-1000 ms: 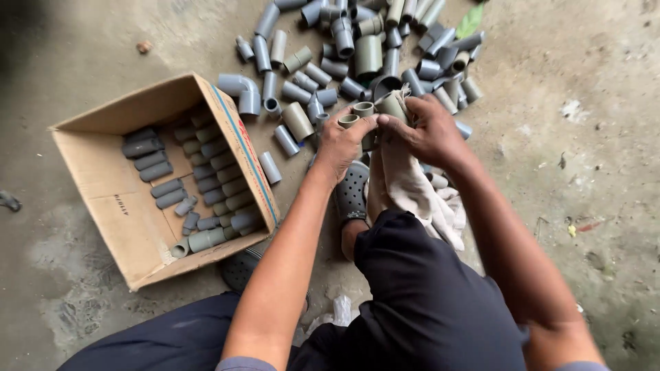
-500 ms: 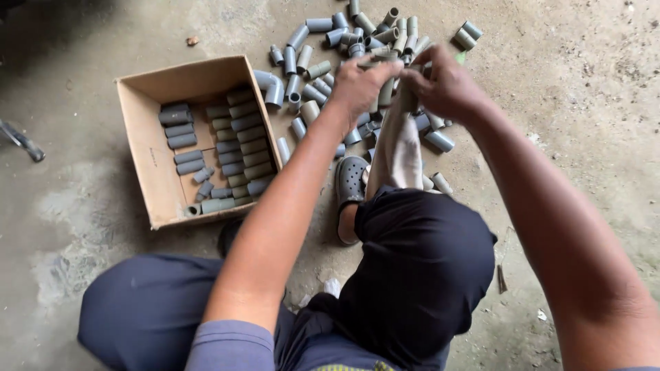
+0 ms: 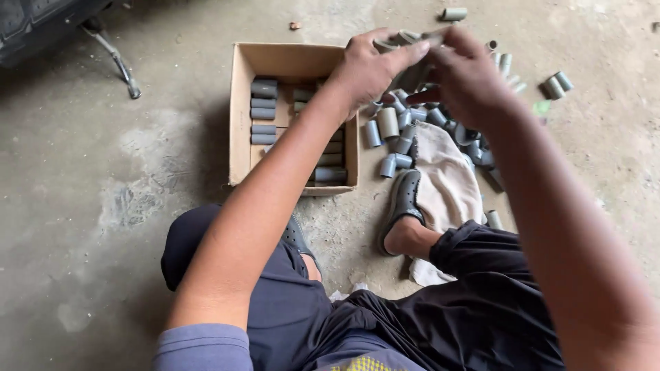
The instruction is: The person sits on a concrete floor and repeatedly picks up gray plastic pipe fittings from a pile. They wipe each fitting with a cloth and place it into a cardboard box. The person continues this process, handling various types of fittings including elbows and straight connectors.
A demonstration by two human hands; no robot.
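Head view, looking down past your knees. Your left hand (image 3: 371,65) and right hand (image 3: 464,75) meet above the pile, both closed on a short row of grey plastic pipe fittings (image 3: 405,38) held between the fingertips; the pieces are stubby cylinders, matte, slightly dusty, with open round ends. The row sits high in the frame, above the floor and just right of the cardboard box (image 3: 240,124).

The box is shallow, plain brown, flaps folded out, its walls soft and scuffed. Inside lie more grey fittings, stacked in rough columns on their sides; your left forearm hides the middle of them.

Loose fittings (image 3: 388,124) are scattered on the floor below your hands, some upright, some lying flat, and a few strays (image 3: 555,86) sit apart to the right. A pale, crumpled cloth (image 3: 443,175) lies among them, touching your dark rubber clog (image 3: 404,199).

Floor is rough grey concrete (image 3: 103,192), stained and patchy. A thin metal stand leg (image 3: 117,62) angles in at upper left.
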